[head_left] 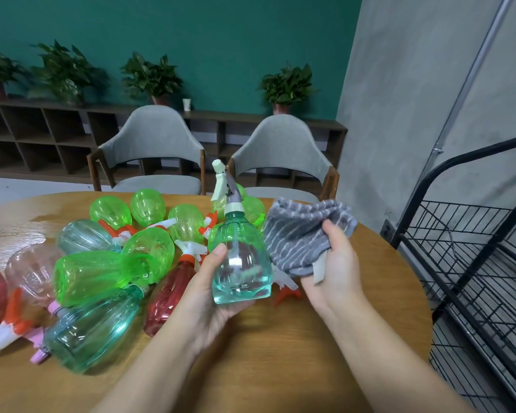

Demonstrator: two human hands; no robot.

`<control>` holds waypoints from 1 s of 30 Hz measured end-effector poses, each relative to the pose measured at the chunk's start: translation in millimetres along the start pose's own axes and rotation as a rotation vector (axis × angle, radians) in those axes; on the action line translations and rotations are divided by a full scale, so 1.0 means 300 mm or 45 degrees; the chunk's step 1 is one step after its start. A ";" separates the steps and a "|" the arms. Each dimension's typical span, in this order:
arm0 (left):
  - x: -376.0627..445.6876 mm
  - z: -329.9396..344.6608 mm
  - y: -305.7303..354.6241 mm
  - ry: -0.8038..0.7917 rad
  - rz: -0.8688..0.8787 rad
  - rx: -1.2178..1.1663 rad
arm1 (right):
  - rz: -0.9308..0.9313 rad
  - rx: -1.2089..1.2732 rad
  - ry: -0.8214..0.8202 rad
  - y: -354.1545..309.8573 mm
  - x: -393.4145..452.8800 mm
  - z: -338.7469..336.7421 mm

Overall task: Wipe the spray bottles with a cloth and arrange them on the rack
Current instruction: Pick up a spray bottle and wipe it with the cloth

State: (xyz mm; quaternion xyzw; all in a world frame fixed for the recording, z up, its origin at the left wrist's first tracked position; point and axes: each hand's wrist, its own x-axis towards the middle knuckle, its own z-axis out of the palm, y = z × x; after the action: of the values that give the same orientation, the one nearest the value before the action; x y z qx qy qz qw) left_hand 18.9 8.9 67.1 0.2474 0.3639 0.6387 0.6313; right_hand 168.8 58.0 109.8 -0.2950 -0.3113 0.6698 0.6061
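Note:
My left hand [209, 296] grips a clear teal spray bottle [240, 260] upright above the wooden table [265, 353], its cream and grey trigger head pointing up. My right hand [334, 269] holds a grey striped cloth [301, 234] bunched just to the right of the bottle, close to its side. A pile of several spray bottles lies on the table to the left: bright green ones [102, 272], a red one [167, 296], a teal one [93, 332] and a pink one [33, 272]. The black wire rack [474, 263] stands at the right of the table.
Two grey chairs [152, 150] stand behind the table. A low dark shelf with potted plants [152, 79] runs along the green wall. A loose orange and white trigger head [286, 289] lies under the cloth. A grey wall with a metal pipe rises behind the rack.

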 end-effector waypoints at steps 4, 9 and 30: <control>-0.005 0.017 -0.011 -0.087 -0.027 0.000 | -0.206 -0.553 -0.225 0.009 -0.001 0.046; -0.001 0.009 -0.020 -0.090 0.023 0.037 | -0.488 -1.152 -0.570 0.084 -0.018 0.026; 0.023 -0.043 -0.039 -0.104 -0.046 -0.055 | -0.069 -0.006 0.179 0.039 0.033 0.016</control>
State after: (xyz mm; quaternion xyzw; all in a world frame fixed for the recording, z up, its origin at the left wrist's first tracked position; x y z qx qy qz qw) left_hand 15.8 13.2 49.2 0.2530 0.3282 0.6244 0.6621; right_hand 157.0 66.8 103.6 -0.3342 -0.2777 0.6299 0.6438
